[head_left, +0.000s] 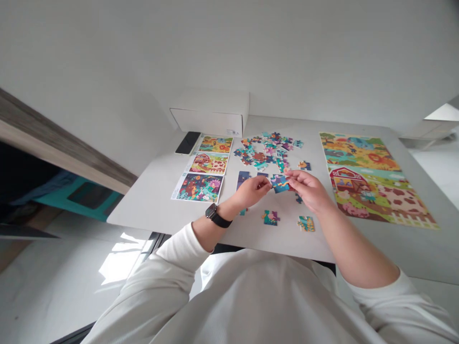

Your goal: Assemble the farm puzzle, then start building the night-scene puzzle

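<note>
A blue jigsaw puzzle piece [279,184] with orange and pink markings is held up over the table between my two hands. My right hand [307,189] pinches its right side. At the left edge, the closed fingertips of my left hand [253,192] grip it too. Loose pieces lie about my hands: a dark purple one [243,177] beyond my left hand, a teal and purple one [270,217] and a teal and orange one [306,223] nearer me. A heap of mixed puzzle pieces [265,152] lies farther back.
On the left are a picture sheet [206,169] with three scenes and a black phone [188,143]. Behind them stands a white box [208,119] near the wall. Assembled animal and farm puzzles [376,179] cover part of the white table [161,205] on the right.
</note>
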A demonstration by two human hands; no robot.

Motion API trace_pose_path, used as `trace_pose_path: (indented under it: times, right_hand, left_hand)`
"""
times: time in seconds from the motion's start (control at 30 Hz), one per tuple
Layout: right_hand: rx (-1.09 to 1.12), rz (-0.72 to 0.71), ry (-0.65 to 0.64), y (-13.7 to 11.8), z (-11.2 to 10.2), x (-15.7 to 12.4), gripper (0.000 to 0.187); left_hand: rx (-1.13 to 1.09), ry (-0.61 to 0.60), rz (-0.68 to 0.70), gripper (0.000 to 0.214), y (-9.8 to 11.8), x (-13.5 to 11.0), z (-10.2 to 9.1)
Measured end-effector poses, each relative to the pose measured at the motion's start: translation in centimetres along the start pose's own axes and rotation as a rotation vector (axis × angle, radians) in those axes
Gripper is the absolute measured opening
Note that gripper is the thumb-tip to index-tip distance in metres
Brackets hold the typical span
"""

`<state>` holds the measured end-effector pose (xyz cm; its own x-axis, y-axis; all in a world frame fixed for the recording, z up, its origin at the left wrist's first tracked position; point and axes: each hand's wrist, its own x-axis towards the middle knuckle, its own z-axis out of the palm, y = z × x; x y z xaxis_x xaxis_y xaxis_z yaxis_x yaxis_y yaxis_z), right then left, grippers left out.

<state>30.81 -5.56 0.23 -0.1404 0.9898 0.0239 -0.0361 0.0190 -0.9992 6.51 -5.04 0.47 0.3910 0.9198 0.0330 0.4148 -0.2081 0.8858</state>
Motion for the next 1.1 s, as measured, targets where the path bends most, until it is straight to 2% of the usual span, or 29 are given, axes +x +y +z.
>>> trace_pose_path:
  times: [0.17,0.3,0.57,0.7,0.93,1.0,1.1]
  right_hand:
    - [0.141,0.024,-0.070,-0.5,0.2,0.0,0.055]
    - [0.159,0.015,-0.116,-0.2,0.7,0.1,0.061]
    - [0.189,0.049,0.032,0.5,0.9,0.5,0.051]
    - [0.107,0.014,0.132,0.4,-0.8,1.3,0.042]
    - [-0.114,-0.195,0.392,0.3,-5.8,3.1,0.042]
    - [-0.209,-0.210,0.397,0.6,-6.5,3.6,0.041]
    - [-0.331,-0.225,0.323,1.5,-6.7,4.5,0.039]
  left_hand:
    - [-0.058,0.041,0.012,0.031,0.1,0.0,0.0]
    - [-0.082,0.055,0.017,0.032,0.2,0.0,0.2]
    - [-0.050,-0.025,0.016,0.037,-0.6,0.2,1.2]
    - [0.042,-0.060,0.064,0.032,-0.6,0.0,1.0]
    - [0.350,0.044,0.201,0.017,-0.8,0.0,-0.4]
    - [0.389,0.047,0.218,0.017,-1.2,0.2,-0.5]
    - [0.461,0.047,0.301,0.020,-1.7,0.5,-0.4]
